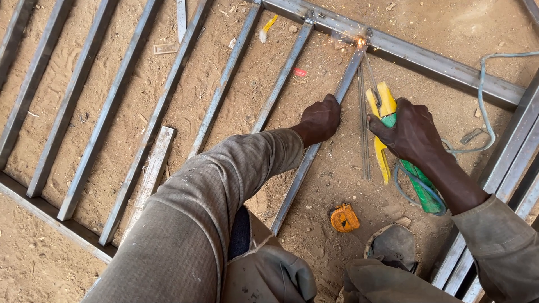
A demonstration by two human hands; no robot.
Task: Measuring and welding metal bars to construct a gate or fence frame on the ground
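Observation:
My left hand (320,119) presses down on a thin steel bar (307,163) that runs up to a thick steel frame rail (438,64). My right hand (412,134) grips a yellow and green electrode holder (386,106). Its thin welding rod (368,70) reaches up to the joint of bar and rail, where a small bright spark (360,41) glows. Both hands lie close together, the left one just left of the holder.
Several parallel steel bars (224,78) of a grid lie on sandy ground. Spare welding rods (365,140) rest by the bar. An orange tape measure (344,218) sits near my shoe (393,244). A pale cable (483,101) curls at right.

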